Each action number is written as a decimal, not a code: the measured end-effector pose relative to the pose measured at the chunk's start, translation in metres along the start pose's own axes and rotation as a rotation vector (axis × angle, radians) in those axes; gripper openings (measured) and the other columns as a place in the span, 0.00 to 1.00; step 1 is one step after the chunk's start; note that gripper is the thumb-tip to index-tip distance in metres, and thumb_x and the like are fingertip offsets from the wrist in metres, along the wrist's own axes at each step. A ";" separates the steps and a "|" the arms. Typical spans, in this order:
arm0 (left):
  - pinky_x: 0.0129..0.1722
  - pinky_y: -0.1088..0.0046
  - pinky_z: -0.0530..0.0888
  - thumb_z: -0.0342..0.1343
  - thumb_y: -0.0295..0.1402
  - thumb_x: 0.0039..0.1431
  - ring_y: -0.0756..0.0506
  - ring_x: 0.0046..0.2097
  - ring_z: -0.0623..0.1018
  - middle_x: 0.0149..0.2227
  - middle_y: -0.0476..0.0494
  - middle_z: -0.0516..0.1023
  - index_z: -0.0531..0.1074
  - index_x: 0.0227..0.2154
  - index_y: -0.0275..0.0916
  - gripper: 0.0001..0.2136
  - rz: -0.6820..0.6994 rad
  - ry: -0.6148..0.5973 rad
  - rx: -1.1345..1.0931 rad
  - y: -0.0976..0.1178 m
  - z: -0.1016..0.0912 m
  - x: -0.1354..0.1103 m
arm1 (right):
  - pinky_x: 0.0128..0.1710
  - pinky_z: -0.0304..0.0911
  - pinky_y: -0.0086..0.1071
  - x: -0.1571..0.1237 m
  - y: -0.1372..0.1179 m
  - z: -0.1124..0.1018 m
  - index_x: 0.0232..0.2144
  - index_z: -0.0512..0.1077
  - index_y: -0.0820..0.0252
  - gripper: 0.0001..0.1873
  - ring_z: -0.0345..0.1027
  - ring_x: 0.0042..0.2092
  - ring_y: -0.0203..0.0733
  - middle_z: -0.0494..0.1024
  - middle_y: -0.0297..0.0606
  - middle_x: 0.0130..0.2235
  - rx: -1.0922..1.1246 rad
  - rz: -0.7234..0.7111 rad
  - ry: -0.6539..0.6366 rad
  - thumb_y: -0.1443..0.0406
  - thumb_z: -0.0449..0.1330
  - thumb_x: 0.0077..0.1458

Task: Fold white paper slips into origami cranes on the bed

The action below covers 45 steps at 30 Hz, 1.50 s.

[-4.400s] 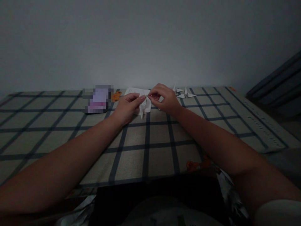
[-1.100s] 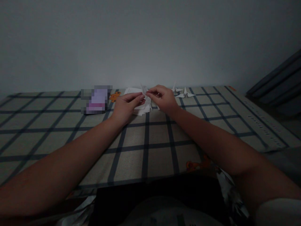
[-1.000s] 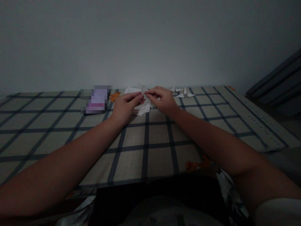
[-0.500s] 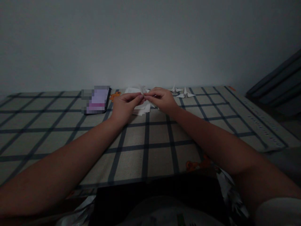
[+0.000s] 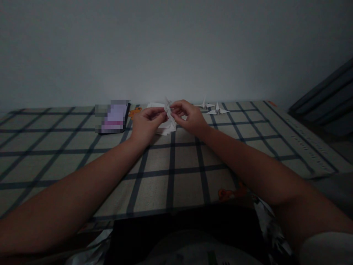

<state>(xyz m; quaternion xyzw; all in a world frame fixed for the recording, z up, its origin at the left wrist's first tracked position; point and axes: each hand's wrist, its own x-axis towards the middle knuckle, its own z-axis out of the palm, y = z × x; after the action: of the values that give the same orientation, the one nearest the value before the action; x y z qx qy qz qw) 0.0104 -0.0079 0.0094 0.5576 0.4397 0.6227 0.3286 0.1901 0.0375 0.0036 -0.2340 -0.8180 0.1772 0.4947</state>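
One folded white paper (image 5: pixel 167 108) is held over loose sheets (image 5: pixel 166 129) on the counter (image 5: pixel 187 154): the left hand (image 5: pixel 149 120) pinches it; the right hand's (image 5: pixel 191 115) fingers, grip unclear, have just spread at its edge, leaving the folds easier to work.

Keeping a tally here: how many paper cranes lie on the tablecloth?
2: the nearer crane, right of the right hand, and the farther crane, left of that, closer to the wall. The right hand may hide others; the folded paper between it and the left hand isn't counted.
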 end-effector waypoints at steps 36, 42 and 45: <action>0.39 0.72 0.77 0.66 0.37 0.57 0.48 0.34 0.82 0.31 0.46 0.84 0.84 0.32 0.40 0.07 0.178 -0.079 0.251 0.011 -0.008 0.001 | 0.37 0.69 0.31 0.006 -0.005 -0.006 0.35 0.80 0.61 0.21 0.71 0.37 0.36 0.80 0.38 0.36 0.307 0.278 -0.063 0.49 0.65 0.57; 0.39 0.72 0.76 0.67 0.32 0.54 0.47 0.35 0.82 0.30 0.45 0.84 0.82 0.28 0.39 0.03 0.182 -0.039 0.301 0.013 -0.006 0.000 | 0.35 0.69 0.30 0.006 -0.001 0.001 0.33 0.77 0.61 0.18 0.70 0.33 0.35 0.79 0.36 0.32 0.397 0.423 0.044 0.52 0.70 0.52; 0.38 0.72 0.77 0.68 0.33 0.52 0.47 0.34 0.81 0.29 0.45 0.83 0.81 0.29 0.37 0.05 0.091 -0.044 0.249 0.011 -0.004 0.000 | 0.35 0.70 0.31 0.006 0.000 0.002 0.33 0.74 0.61 0.18 0.70 0.33 0.35 0.77 0.35 0.32 0.406 0.420 0.015 0.53 0.70 0.51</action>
<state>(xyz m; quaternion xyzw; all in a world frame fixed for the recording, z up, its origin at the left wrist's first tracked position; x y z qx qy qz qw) 0.0075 -0.0130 0.0200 0.6271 0.4806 0.5651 0.2376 0.1861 0.0408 0.0068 -0.2961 -0.6956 0.4340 0.4899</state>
